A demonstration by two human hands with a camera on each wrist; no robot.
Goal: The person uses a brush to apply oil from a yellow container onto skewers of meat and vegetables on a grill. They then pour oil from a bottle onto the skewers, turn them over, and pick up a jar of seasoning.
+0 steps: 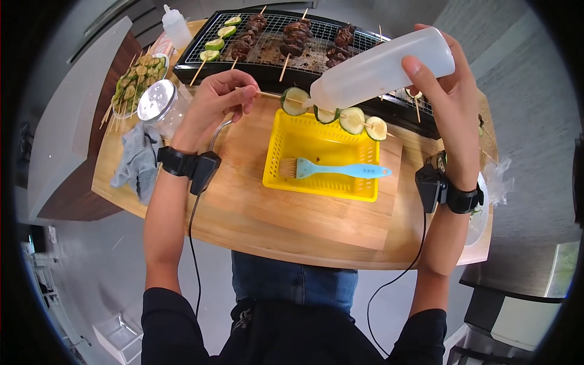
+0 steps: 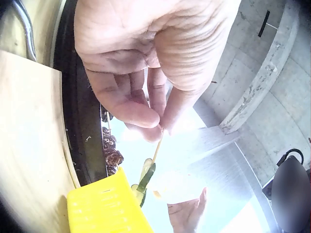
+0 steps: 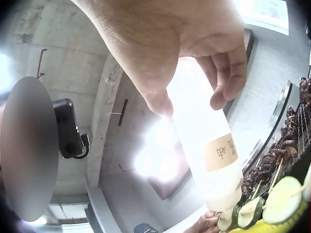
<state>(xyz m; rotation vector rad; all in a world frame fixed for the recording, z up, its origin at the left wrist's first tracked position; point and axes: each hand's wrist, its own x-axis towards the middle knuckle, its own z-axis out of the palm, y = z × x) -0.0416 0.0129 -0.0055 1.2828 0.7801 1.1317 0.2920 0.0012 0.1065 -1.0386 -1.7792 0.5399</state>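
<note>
My left hand [image 1: 222, 103] pinches the bare end of a wooden skewer between thumb and fingertips. Several thick cucumber slices [image 1: 351, 121] are threaded along this skewer, which is held above a yellow plastic basket [image 1: 272, 176]. With my right hand [image 1: 447, 100] I grip a translucent white squeeze bottle [image 1: 383, 67], tilted so its nozzle points down at the slices. A tan label with handwriting shows on the bottle [image 3: 209, 141] in the right wrist view. Inside the basket lies a basting brush [image 1: 340, 169] with a light blue handle and pale bristles.
Behind the hands stands a black grill [image 1: 267, 79] carrying meat skewers [image 1: 296, 39] and a cucumber skewer [image 1: 214, 44]. To the left are a lidded glass jar [image 1: 163, 109], a grey cloth [image 1: 140, 158], a plate of skewers [image 1: 137, 82] and another squeeze bottle [image 1: 176, 27].
</note>
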